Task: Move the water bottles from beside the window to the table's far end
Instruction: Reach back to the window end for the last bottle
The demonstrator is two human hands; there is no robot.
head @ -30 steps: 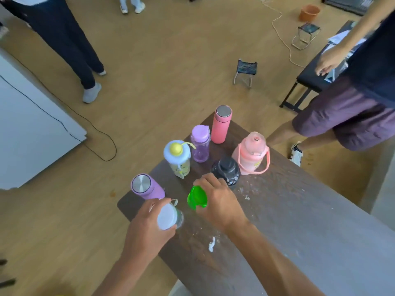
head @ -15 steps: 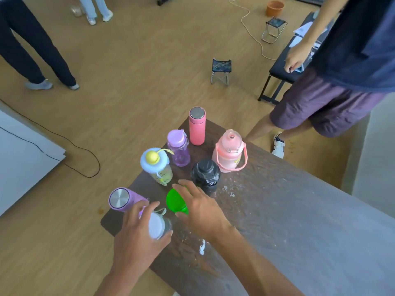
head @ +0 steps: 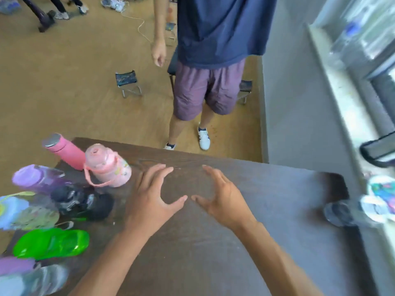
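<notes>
Left hand (head: 149, 201) and right hand (head: 222, 199) are above the bare middle of the table (head: 267, 242), fingers spread, thumbs pointing at each other, gripping nothing. The bottles stand clustered at the table's left end: pink flask (head: 64, 151), pink jug (head: 106, 165), purple bottle (head: 36, 178), black bottle (head: 81, 201), green bottle (head: 51, 243). Other bottles (head: 380, 201) appear blurred at the right edge, beside the window (head: 363, 39).

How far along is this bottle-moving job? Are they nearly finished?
A good part looks done: a cluster stands at the table's left end, including the pink flask, pink jug, black bottle and green bottle. Nothing is in hand now; the left hand and right hand hover open and empty. Left to move: at least the blurred bottles by the window.
</notes>
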